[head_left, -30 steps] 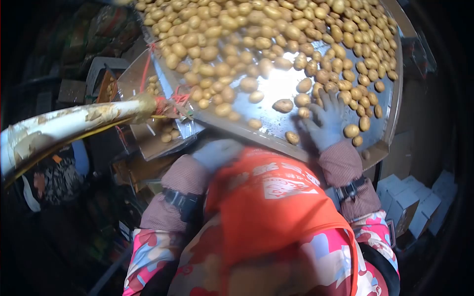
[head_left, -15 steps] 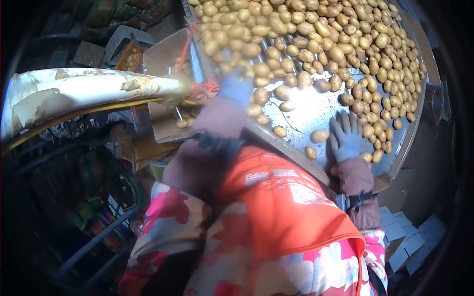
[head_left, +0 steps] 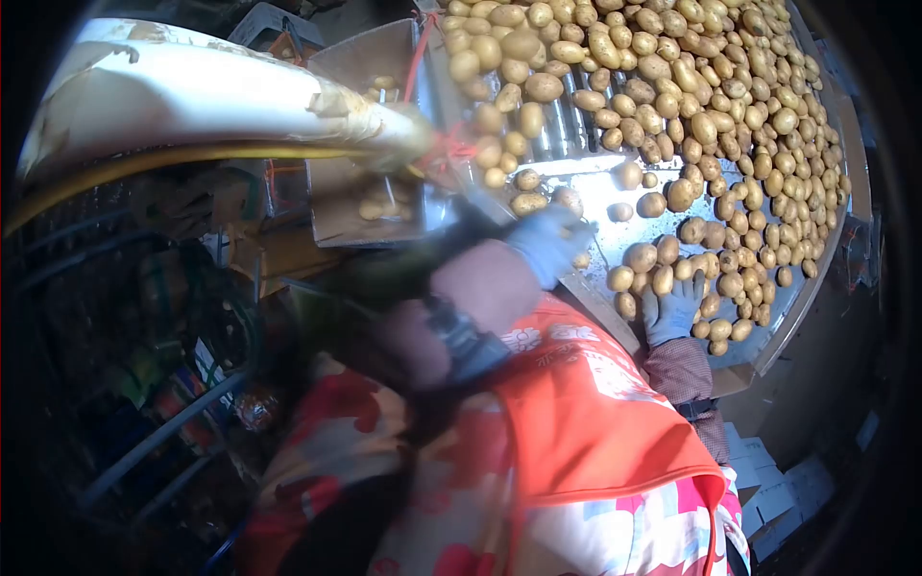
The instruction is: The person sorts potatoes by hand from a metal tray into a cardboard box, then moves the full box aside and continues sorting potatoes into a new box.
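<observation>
The two hands are apart from each other, both in blue-grey gloves, at the near side of a metal table spread with potatoes. The left hand is over the table's near edge, blurred, with a few potatoes just beside its fingers; whether it grips one cannot be told. The right hand lies among potatoes with its fingers a little spread, touching some of them. The thickest spread of potatoes lies beyond both hands and off to the right, while bare metal shows between and ahead of them. Ahead of the left hand are metal rollers, partly covered by potatoes. To its left are a cardboard box with a few potatoes inside, a white pole, a yellow cord and red string. An orange apron is nearer the body than the hands.
</observation>
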A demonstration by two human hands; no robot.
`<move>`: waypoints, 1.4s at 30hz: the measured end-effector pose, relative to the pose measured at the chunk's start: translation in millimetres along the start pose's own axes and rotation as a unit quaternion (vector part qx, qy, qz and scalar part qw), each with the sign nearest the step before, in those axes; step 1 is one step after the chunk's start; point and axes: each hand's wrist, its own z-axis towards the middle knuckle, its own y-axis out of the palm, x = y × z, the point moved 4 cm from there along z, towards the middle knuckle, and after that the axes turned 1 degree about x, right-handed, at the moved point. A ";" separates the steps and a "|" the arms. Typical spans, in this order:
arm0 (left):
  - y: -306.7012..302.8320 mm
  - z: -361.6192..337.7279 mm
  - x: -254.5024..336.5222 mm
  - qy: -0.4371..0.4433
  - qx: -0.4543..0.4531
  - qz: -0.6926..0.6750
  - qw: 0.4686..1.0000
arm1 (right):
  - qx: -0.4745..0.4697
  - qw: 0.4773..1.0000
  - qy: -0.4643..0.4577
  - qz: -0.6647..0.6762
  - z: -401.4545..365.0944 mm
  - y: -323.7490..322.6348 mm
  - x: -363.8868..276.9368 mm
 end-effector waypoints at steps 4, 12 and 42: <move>-92.9 8.5 11.9 0.145 0.148 0.342 0.917 | 0.102 0.992 -0.071 -0.007 1.0 -26.1 -18.4; -75.4 23.2 43.0 0.152 0.029 0.577 0.802 | 0.097 0.994 -0.032 0.043 0.3 -6.8 1.0; -68.1 29.7 29.0 0.190 0.029 0.574 0.796 | -0.088 0.966 -0.202 0.134 81.8 -122.9 -81.0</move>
